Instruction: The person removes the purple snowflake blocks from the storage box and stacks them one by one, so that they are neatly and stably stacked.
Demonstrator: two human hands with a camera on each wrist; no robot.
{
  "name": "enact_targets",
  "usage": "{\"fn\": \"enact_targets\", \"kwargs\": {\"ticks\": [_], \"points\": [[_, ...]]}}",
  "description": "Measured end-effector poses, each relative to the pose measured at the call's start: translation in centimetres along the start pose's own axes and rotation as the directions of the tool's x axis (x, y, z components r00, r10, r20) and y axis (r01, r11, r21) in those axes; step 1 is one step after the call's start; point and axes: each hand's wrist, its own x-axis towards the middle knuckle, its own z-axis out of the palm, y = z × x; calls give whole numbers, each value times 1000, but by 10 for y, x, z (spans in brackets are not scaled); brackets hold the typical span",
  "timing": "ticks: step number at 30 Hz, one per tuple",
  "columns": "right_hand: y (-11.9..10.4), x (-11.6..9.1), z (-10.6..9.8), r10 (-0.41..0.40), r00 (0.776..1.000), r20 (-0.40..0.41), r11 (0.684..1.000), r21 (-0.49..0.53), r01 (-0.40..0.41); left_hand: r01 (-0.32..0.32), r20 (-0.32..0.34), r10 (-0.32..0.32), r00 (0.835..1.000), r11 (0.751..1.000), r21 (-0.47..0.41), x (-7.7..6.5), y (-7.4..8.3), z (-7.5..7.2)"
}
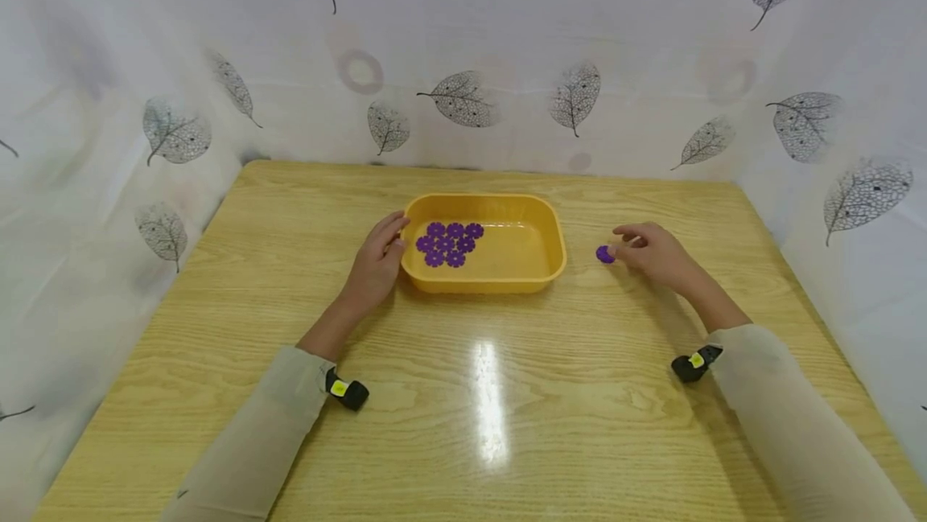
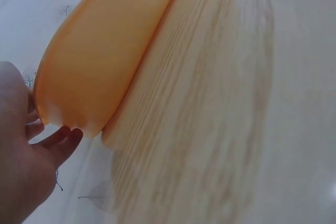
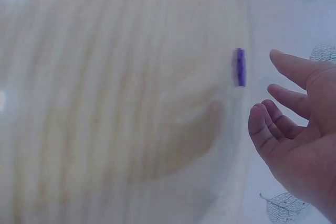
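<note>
A yellow plastic tray (image 1: 507, 286) sits on the table, with several purple flower-shaped discs (image 1: 445, 244) flat in its left half. My left hand (image 1: 373, 263) holds the tray by its left end, fingers at the rim and thumb against the outer wall. In the left wrist view the fingertips (image 2: 76, 134) touch the tray's end wall. To the right of the tray, another purple disc (image 1: 604, 255) lies on the tabletop. My right hand (image 1: 655, 255) is beside it with spread, loosely bent fingers; the right wrist view shows this disc (image 3: 240, 67) apart from the fingers.
The wooden table (image 1: 405, 409) extends around the tray and toward the person. A white leaf-patterned curtain (image 1: 500, 31) hangs behind the table and along both sides. Black wrist cameras are strapped at both sleeves. A bright light reflection falls on the front of the tabletop.
</note>
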Motion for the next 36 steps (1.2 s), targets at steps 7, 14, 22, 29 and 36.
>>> {"fn": "enact_targets", "kwargs": {"ticks": [7,14,22,29,36], "points": [[-27,2,-2,-68,996,-58,997,36,70,-7,-1,7,1000,1000,-16,-1,1,-1],[-67,10,6,-133,989,-71,986,91,139,-9,-5,9,1000,1000,-18,-1,0,0],[-108,29,28,-180,983,-37,960,209,184,-21,-10,21,1000,999,-34,1,-2,0],[-136,47,51,-246,969,29,947,221,234,-14,-6,14,1000,999,-52,1,-1,-2],[-149,70,74,-288,957,44,946,166,277,18,14,-17,1000,997,-69,-4,20,-4]]}}
